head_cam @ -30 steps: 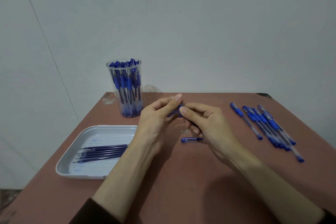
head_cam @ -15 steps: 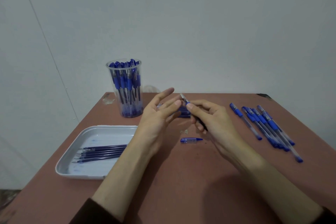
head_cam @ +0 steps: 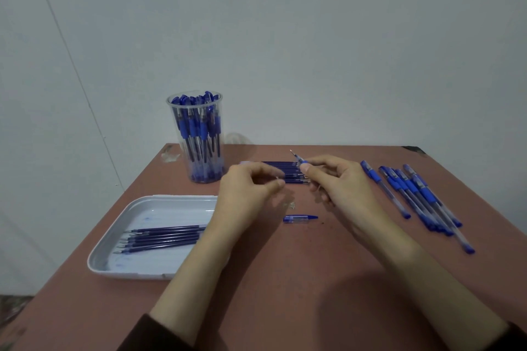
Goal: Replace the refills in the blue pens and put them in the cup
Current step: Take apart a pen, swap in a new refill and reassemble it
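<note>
— Hands first. Right hand [head_cam: 342, 188]?
— Pinching a blue pen [head_cam: 296, 158] between thumb and forefinger. Tip bare, pointing up and away. Sits right of the cup [head_cam: 185, 171].
— Left hand [head_cam: 251, 191]?
— Fingers curled, thumb meeting forefinger, just beside the right hand. Too blurred, cannot tell if anything is in it.
— Cup?
— Clear, upright, at the far edge of the worktop [head_cam: 285, 293], packed with finished pens [head_cam: 199, 128].
— Rest, quick.
— Stack of refills [head_cam: 282, 172] right of the cup, behind both hands.
— Loose cap [head_cam: 300, 218] right of the cup and nearer the camera.
— White tray [head_cam: 159, 208] just in front of the cup, holding loose refills [head_cam: 165, 236].
— Row of capped pens [head_cam: 413, 196] far right of the cup.
</note>
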The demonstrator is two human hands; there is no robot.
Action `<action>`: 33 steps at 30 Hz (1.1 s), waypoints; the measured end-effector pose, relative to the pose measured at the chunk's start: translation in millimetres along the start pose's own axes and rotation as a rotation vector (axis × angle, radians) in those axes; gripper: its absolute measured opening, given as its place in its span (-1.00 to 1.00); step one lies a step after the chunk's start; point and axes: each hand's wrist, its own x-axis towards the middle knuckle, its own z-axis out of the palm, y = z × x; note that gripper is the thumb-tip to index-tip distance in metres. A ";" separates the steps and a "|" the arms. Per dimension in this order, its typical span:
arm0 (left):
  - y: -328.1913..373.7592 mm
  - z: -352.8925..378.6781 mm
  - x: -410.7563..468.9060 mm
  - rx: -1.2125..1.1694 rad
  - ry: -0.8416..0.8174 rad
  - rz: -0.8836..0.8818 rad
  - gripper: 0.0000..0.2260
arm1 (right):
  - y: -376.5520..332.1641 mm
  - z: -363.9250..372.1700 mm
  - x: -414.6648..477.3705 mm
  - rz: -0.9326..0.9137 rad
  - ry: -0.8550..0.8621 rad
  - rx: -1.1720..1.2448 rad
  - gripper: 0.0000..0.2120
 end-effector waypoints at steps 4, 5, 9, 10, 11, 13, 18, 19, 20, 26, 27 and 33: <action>-2.6 2.3 -6.0 0.493 -0.122 0.106 -0.97 | 0.6 -0.7 0.2 0.007 0.002 -0.009 -0.95; -3.3 2.5 -6.5 0.531 -0.158 0.115 -0.95 | 0.5 -0.5 0.0 0.002 -0.003 -0.013 -0.95; -4.3 2.7 -6.6 0.529 -0.274 0.099 -0.87 | 2.1 1.2 1.1 -0.019 -0.021 -0.054 -0.95; -5.1 2.4 -6.3 0.530 -0.285 0.096 -0.85 | 2.9 1.6 1.4 -0.023 -0.025 -0.061 -0.94; -5.6 2.0 -6.3 0.531 -0.293 0.094 -0.84 | 3.7 1.9 1.8 -0.025 -0.030 -0.067 -0.94; -6.1 1.5 -5.9 0.519 -0.298 0.096 -0.82 | 4.7 2.1 1.9 -0.031 -0.039 -0.077 -0.94; 2.4 1.5 -1.5 0.199 -0.046 0.152 -0.81 | 1.2 1.5 0.4 -0.053 -0.084 -0.036 -0.93; 4.4 1.4 -1.1 0.063 -0.026 0.136 -0.83 | -0.6 1.7 -0.7 -0.057 -0.107 -0.014 -0.92; 6.4 1.7 -1.6 -0.069 -0.031 0.106 -0.84 | -2.6 1.8 -1.8 -0.061 -0.131 0.012 -0.92; 12.1 0.0 -6.0 -0.449 -0.118 -0.047 -0.84 | -7.1 0.2 -3.9 -0.086 -0.183 0.079 -0.92; 11.9 -0.1 -5.6 -0.454 -0.116 -0.053 -0.84 | -6.9 0.4 -4.0 -0.088 -0.188 0.081 -0.92; 12.4 -4.9 -1.4 -0.708 -0.028 -0.158 -0.90 | -3.8 1.8 -1.8 -0.057 -0.173 0.070 -0.92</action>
